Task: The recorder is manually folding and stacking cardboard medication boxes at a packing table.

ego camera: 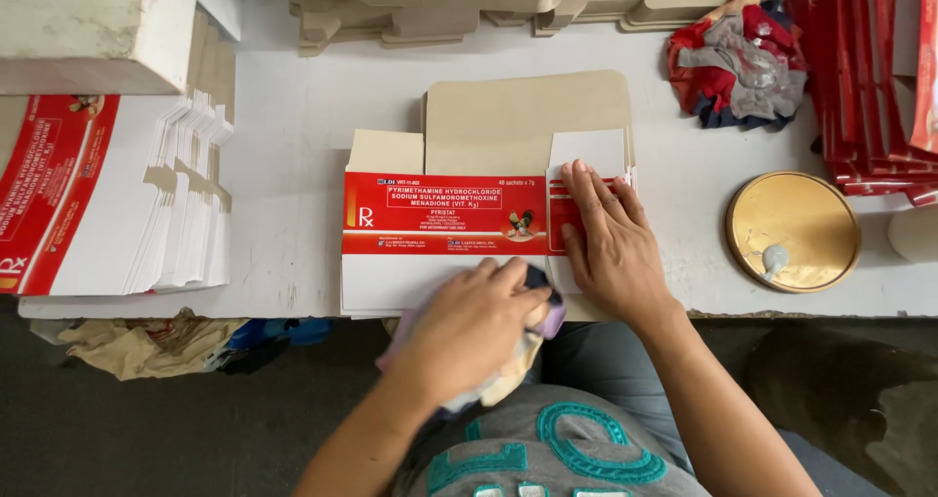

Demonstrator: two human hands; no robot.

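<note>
A flat red and white carton blank (440, 225) lies on the white table (293, 135), with a tan cardboard piece (518, 116) under its far side. My right hand (611, 238) presses flat, fingers together, on the carton's folded right flap. My left hand (474, 326) is at the carton's near edge, closed around a bunched cloth (542, 313) of pale and purple fabric.
A fanned stack of the same flat cartons (117, 199) sits at the left. A round gold lid (793, 231) with a white blob of paste lies at the right. Crumpled rags (743, 62) and red cartons (870, 77) are at the back right.
</note>
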